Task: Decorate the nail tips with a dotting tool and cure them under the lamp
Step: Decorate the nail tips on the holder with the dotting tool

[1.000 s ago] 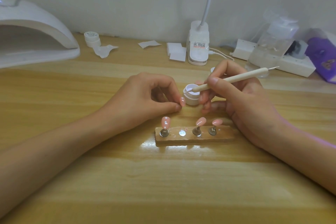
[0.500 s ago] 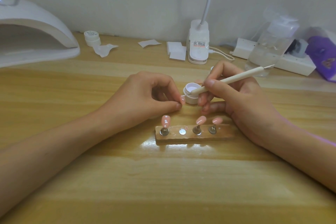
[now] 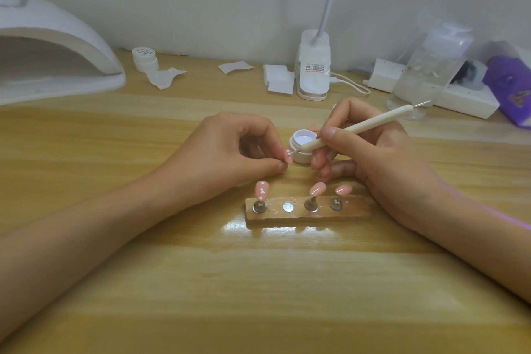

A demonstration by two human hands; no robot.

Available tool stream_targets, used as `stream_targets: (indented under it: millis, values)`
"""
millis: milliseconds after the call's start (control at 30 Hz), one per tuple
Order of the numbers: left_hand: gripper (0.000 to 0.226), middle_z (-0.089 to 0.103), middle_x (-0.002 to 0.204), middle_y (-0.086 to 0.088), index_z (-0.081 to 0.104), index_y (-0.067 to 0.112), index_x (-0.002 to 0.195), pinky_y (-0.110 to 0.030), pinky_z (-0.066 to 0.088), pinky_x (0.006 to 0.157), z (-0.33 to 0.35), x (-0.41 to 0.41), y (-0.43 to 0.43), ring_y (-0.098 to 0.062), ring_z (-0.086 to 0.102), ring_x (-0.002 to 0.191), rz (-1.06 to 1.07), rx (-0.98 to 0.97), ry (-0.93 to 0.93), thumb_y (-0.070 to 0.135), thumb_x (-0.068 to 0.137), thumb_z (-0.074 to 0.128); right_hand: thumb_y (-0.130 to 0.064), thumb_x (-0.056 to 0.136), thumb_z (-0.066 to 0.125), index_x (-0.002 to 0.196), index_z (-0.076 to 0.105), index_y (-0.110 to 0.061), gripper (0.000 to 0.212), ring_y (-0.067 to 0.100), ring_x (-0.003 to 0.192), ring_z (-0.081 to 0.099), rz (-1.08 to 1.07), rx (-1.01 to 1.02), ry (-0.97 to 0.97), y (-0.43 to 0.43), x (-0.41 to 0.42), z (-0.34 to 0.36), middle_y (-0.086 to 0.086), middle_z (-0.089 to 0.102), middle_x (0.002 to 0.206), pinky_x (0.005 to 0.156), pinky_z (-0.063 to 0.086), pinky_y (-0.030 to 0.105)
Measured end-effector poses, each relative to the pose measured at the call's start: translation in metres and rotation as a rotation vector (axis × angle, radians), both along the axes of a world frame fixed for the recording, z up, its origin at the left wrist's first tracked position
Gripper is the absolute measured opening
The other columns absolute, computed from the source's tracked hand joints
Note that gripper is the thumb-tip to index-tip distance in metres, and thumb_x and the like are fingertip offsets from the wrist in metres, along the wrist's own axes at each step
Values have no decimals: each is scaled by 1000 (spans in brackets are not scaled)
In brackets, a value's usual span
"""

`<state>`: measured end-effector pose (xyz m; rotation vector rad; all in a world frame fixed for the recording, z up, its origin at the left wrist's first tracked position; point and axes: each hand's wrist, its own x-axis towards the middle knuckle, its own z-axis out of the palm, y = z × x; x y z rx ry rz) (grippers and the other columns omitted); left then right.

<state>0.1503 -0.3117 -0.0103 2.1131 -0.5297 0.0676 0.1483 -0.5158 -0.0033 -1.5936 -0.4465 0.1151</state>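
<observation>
Pink nail tip (image 3: 287, 156) is getting pinched by the left hand (image 3: 230, 152) mid-frame; right hand (image 3: 382, 158) is gripping the dotting tool (image 3: 359, 129), point touching it.

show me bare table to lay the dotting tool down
Widest bare table: in front of the wooden holder, toward the near edge. Another strip: between curing lamp and left hand. Crowded: around the open pot by the right hand, and back edge near desk lamp and bottle.
</observation>
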Motion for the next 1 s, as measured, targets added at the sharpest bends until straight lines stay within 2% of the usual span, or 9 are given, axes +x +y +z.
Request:
stream_targets:
  millis: [400, 700, 1000]
  values:
    - [18, 66, 60, 16, 71, 33, 68, -6, 39, 55, -1, 1, 1, 4, 56, 53, 10, -13, 16, 20, 74, 81, -6, 95, 58, 72, 55, -16, 25, 16, 60, 62, -6, 0, 1, 0, 0, 0, 9, 67, 66, 54, 53, 23]
    - [19, 66, 61, 21, 71, 31, 69, -4, 38, 54, 0, 0, 1, 4, 57, 55, 4, -13, 13, 16, 75, 81, -7, 94, 57, 74, 54, -14, 21, 16, 62, 62, 1, 6, -7, -1, 1, -1, 7, 67, 66, 57, 53, 23]
    - [18, 66, 62, 21, 72, 30, 71, -5, 39, 55, -1, 0, 0, 5, 57, 55, 5, -16, 14, 16, 76, 81, -14, 89, 60, 70, 57, -21, 20, 16, 62, 62, -7, 72, -48, -1, 1, -1, 8, 67, 68, 57, 53, 24]
